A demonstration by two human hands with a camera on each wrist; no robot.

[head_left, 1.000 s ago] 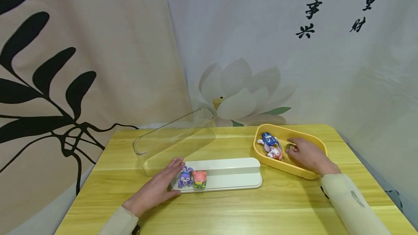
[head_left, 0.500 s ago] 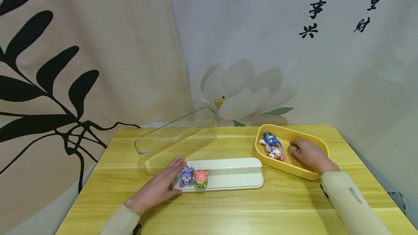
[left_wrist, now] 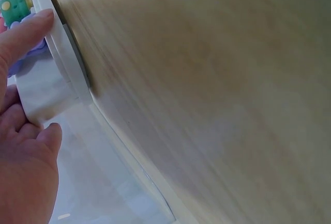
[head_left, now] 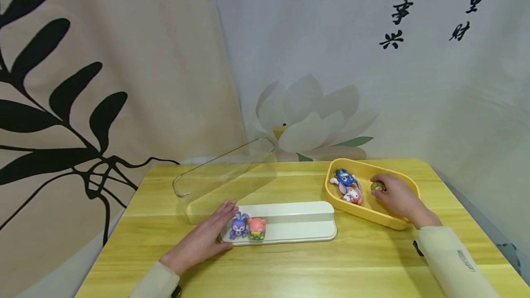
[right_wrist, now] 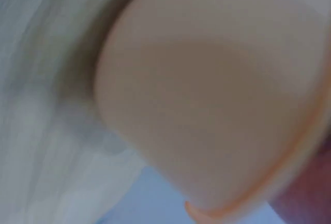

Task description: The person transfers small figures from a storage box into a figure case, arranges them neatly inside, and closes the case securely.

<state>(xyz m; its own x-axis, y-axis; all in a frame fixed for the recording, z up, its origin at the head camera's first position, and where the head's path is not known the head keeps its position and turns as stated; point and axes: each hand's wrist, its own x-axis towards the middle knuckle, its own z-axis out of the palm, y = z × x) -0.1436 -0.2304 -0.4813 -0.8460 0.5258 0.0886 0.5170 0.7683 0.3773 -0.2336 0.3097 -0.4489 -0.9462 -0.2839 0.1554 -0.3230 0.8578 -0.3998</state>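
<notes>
My left hand (head_left: 203, 239) rests at the left end of a white display base (head_left: 300, 230), fingers straight, thumb at its front corner. On that base stand a purple rabbit figurine (head_left: 239, 226) and, beside it, a pink-and-green figurine (head_left: 257, 228). My right hand (head_left: 400, 199) reaches into a yellow tray (head_left: 366, 212) and pinches a small olive-brown figurine (head_left: 377, 186), partly hidden by the fingers. Left of it in the tray lie a blue figurine (head_left: 345, 178) and a pink-and-white figurine (head_left: 353, 195). The right wrist view mostly shows the tray's outer wall (right_wrist: 207, 105), blurred.
A clear plastic cover (head_left: 225, 178) sits behind the base at the left, its near end close to my left hand. The wooden table (head_left: 298, 270) ends at a hanging cloth (head_left: 314, 26) behind. The tray stands close to the base's right end.
My right hand has closed on the olive-brown figurine and shows it more plainly at the fingertips, still within the tray. My left hand keeps its place on the base. The head view has shifted slightly.
</notes>
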